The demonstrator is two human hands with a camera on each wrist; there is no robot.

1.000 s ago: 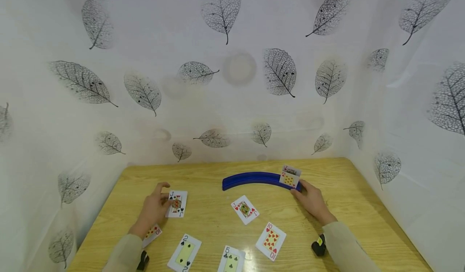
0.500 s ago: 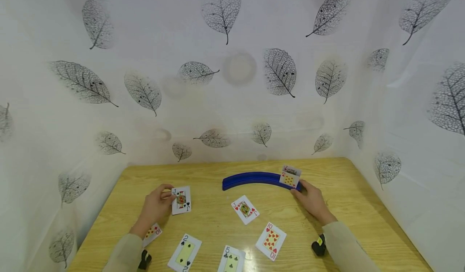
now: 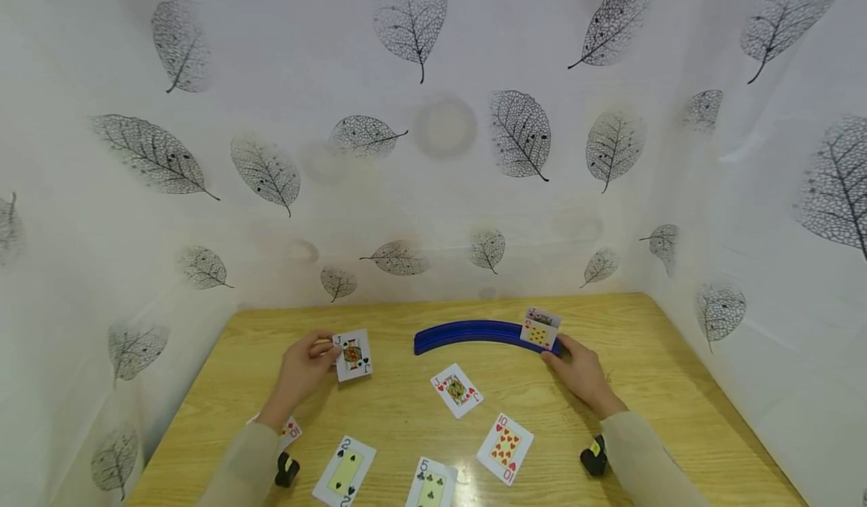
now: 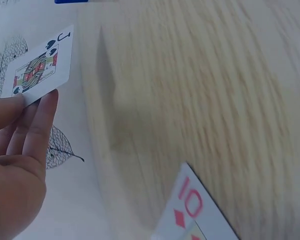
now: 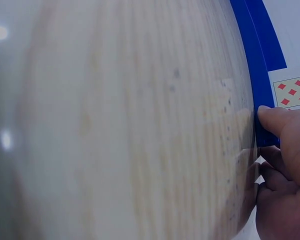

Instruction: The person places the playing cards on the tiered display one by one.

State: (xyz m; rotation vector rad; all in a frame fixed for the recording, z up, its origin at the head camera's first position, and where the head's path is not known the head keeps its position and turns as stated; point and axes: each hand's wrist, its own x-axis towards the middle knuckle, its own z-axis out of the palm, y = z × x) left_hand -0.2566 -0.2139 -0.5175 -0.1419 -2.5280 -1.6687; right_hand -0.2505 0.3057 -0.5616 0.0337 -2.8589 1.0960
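Note:
My left hand (image 3: 306,364) pinches a jack of spades (image 3: 353,356) by its left edge, between thumb and fingers. In the left wrist view the card is raised and tilted, casting a shadow on the wood. My right hand (image 3: 581,371) grips the right end of a curved blue card holder (image 3: 467,333), its thumb on the front face. Two cards stand in that end of the holder: a diamonds card (image 3: 538,335) in front and a jack (image 3: 543,315) behind it. A ten of diamonds (image 4: 195,207) lies below the left hand, partly covered by the forearm in the head view.
Face up on the wooden table (image 3: 400,409) lie a jack of hearts (image 3: 457,390), a ten of hearts (image 3: 505,448), a two of spades (image 3: 344,471) and a five of clubs (image 3: 431,483). A leaf-printed white curtain (image 3: 447,191) surrounds the table. Black wrist devices sit beside both sleeves.
My left hand has taken the jack of spades up from the table and moved it to the right and away from me. The right hand and card holder stay in place.

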